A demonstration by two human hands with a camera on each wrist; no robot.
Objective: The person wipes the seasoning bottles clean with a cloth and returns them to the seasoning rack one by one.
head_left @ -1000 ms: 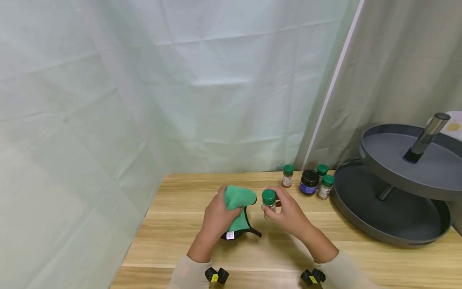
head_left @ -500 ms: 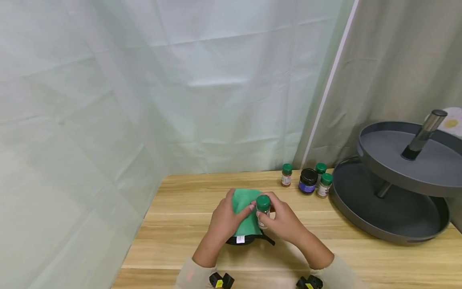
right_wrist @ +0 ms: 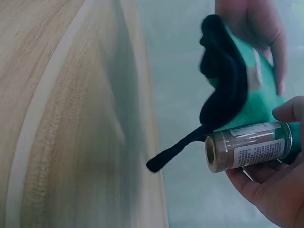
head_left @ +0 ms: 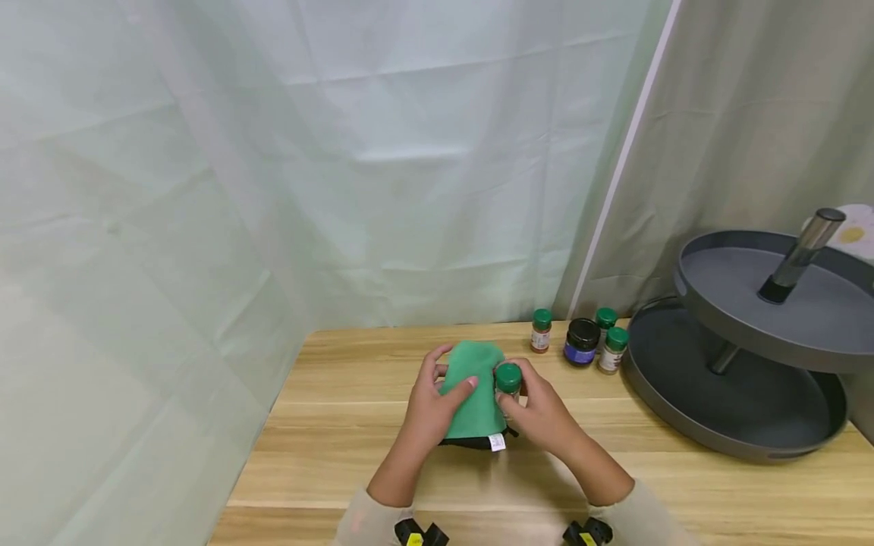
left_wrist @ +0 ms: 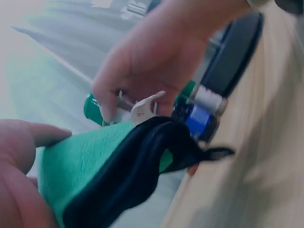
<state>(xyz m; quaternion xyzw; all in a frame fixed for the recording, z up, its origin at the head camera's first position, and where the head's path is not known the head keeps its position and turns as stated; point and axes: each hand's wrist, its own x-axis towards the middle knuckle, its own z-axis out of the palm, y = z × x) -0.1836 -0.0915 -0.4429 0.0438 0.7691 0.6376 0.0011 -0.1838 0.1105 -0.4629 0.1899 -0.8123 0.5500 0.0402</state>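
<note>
A green cloth [head_left: 478,406] with black edging and a white tag is folded in my left hand [head_left: 432,409], thumb across its front and fingers behind. Its black edge [left_wrist: 128,175] and a loose black loop hang below in the left wrist view. My right hand [head_left: 542,409] grips a small spice jar [head_left: 507,383] with a green lid, held upright close against the cloth's right side. In the right wrist view the jar's labelled clear body [right_wrist: 251,145] shows brownish contents, with thumb and fingers round its lid end. Both things are above the wooden table.
At the back stand a spice jar [head_left: 541,331] with reddish contents, a black-lidded jar with a blue label [head_left: 581,343] and two more green-lidded jars [head_left: 613,351]. A dark grey two-tier round tray [head_left: 734,402] stands on the right. Pale curtains [head_left: 437,189] hang behind the wooden table [head_left: 328,440].
The cloth, first bunched and draped in my left hand, is now spread flatter and turned, its tag shifted right. The jar came left to the cloth, then moved slightly back right beside it.
</note>
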